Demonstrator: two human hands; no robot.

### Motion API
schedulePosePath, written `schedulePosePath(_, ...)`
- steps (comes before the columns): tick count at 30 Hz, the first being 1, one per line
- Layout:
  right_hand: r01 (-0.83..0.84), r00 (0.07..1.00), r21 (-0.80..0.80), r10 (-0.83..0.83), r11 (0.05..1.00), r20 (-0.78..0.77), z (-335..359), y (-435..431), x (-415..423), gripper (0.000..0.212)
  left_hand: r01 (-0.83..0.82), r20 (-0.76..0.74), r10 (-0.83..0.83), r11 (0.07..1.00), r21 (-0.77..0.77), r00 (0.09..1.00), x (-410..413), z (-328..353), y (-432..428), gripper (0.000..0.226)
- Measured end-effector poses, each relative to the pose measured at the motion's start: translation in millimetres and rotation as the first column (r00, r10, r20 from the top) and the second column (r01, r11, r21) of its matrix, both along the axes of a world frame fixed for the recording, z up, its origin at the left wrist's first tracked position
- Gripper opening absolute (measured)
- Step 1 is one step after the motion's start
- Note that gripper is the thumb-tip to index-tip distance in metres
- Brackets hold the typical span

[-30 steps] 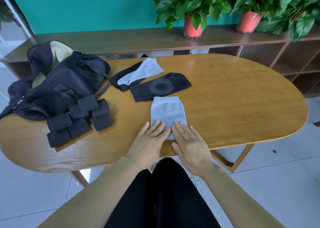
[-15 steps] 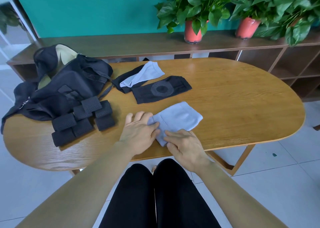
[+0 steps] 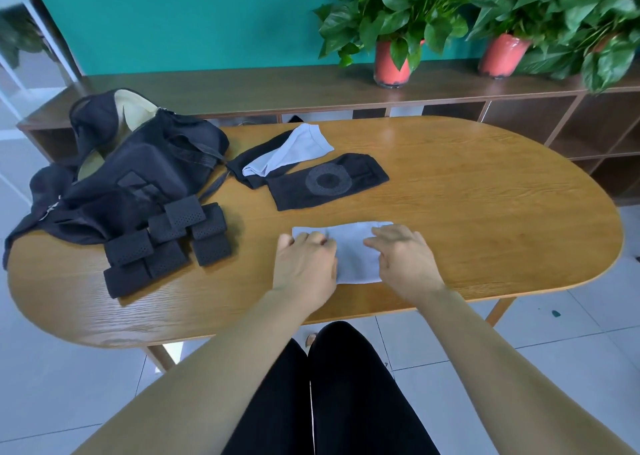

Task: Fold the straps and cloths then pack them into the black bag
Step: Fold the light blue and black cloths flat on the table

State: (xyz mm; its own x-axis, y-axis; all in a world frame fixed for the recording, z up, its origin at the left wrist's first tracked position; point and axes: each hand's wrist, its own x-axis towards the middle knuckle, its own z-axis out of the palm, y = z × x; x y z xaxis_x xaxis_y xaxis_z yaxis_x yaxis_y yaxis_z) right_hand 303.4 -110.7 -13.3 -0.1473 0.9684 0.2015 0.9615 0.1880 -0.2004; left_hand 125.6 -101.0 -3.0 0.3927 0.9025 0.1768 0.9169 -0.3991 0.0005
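A light blue cloth [image 3: 353,250] lies sideways on the wooden table [image 3: 485,212] near its front edge. My left hand [image 3: 304,264] pinches its left end with curled fingers. My right hand [image 3: 405,257] rests on its right end, fingers loosely bent over the fabric. Further back lie a second light blue cloth [image 3: 294,150] on a black cloth, and a black cloth with a ring pattern [image 3: 329,181]. Several folded black straps [image 3: 166,243] are stacked at the left, against the open black bag [image 3: 138,174].
A long wooden shelf unit [image 3: 242,87] runs behind the table, carrying two potted plants in red pots [image 3: 393,63], [image 3: 502,56]. My black-trousered legs [image 3: 325,385] are under the table's front edge. White tiled floor surrounds the table.
The light blue cloth has been turned from pointing away from me to lying sideways. My left hand moved to its left end and my right hand to its right end.
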Motion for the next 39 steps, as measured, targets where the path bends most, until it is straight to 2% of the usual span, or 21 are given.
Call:
schedulePosePath(3, -0.007, 0.995, -0.062, 0.013, 0.998, 0.094, -4.4, -1.6, 4.4, 0.042, -0.027, -0.053, 0.026, 0.999, -0.023, 0.998, 4.6, -5.3, 0.7, 0.019)
schedulePosePath(7, -0.002, 1.000, 0.023, 0.001, 1.000, 0.025, -9.1, -8.0, 2.6, 0.035, 0.037, -0.088, -0.036, 0.999, 0.008, 0.995, -8.4, -6.6, 14.0, 0.038)
schedulePosePath(10, -0.066, 0.998, 0.115, 0.065, 0.991, 0.018, -9.6, -17.2, -2.3, 0.027, 0.136, -0.129, -0.129, 0.990, 0.045, 0.983, -25.2, -14.4, 31.1, 0.046)
schedulePosePath(13, -0.126, 0.991, 0.157, 0.133, 0.980, -0.035, -13.3, -24.6, -9.9, 0.026, 0.119, -0.017, -0.119, 0.993, 0.014, 0.993, -35.3, -18.0, 44.2, 0.034)
schedulePosePath(14, -0.145, 0.987, 0.158, 0.153, 0.977, -0.043, -13.7, -26.3, -13.0, 0.026, 0.167, 0.019, -0.168, 0.985, 0.052, 0.986, -35.1, -16.1, 46.2, 0.028)
schedulePosePath(17, -0.174, 0.978, 0.162, 0.189, 0.971, -0.083, -16.7, -28.7, -22.0, 0.026, 0.251, -0.038, -0.248, 0.961, 0.120, 0.968, -33.5, -10.4, 54.2, 0.010)
schedulePosePath(19, -0.190, 0.970, 0.144, 0.208, 0.971, -0.124, -16.2, -28.9, -26.0, 0.031, 0.277, -0.093, -0.270, 0.958, 0.076, 0.959, -35.3, -11.8, 58.6, 0.019)
schedulePosePath(21, -0.190, 0.960, 0.125, 0.211, 0.974, -0.185, -13.3, -27.9, -26.1, 0.038, 0.266, -0.095, -0.265, 0.964, 0.002, 0.960, -38.0, -14.0, 60.3, 0.025)
schedulePosePath(23, -0.159, 0.956, 0.139, 0.188, 0.977, -0.227, -9.1, -26.0, -21.4, 0.039, 0.283, -0.064, -0.282, 0.959, 0.006, 0.957, -44.8, -13.2, 51.5, 0.042)
schedulePosePath(26, -0.112, 0.971, 0.194, 0.149, 0.975, -0.187, -5.2, -24.4, -8.9, 0.036, 0.288, 0.065, -0.292, 0.956, 0.060, 0.954, -54.7, -17.7, 26.5, 0.048)
schedulePosePath(29, -0.126, 0.982, 0.127, 0.142, 0.984, -0.122, -9.0, -27.4, -0.9, 0.041, 0.334, 0.140, -0.347, 0.937, 0.103, 0.927, -59.2, -29.4, -6.7, 0.028)
schedulePosePath(30, -0.144, 0.984, 0.077, 0.151, 0.987, -0.099, -11.1, -31.2, 0.2, 0.045, 0.338, 0.153, -0.345, 0.939, 0.071, 0.926, -59.7, -31.7, -16.2, 0.035)
schedulePosePath(32, -0.193, 0.980, -0.003, 0.192, 0.981, -0.048, -15.4, -39.9, 1.5, 0.056, 0.322, 0.088, -0.323, 0.946, 0.022, 0.942, -60.6, -35.0, -25.9, 0.062)
schedulePosePath(34, -0.228, 0.974, -0.032, 0.228, 0.973, 0.013, -19.1, -47.4, 3.0, 0.061, 0.315, 0.023, -0.315, 0.949, 0.004, 0.949, -63.2, -37.1, -29.0, 0.075)
schedulePosePath(37, -0.271, 0.962, 0.028, 0.269, 0.962, 0.046, -19.7, -52.8, 4.0, 0.059, 0.302, 0.067, -0.301, 0.953, -0.005, 0.951, -64.9, -36.9, -29.3, 0.067)
schedulePosePath(39, -0.261, 0.965, 0.059, 0.262, 0.964, -0.005, -18.3, -52.0, 3.1, 0.050, 0.283, 0.191, -0.279, 0.959, 0.008, 0.941, -65.0, -37.4, -30.1, 0.061)
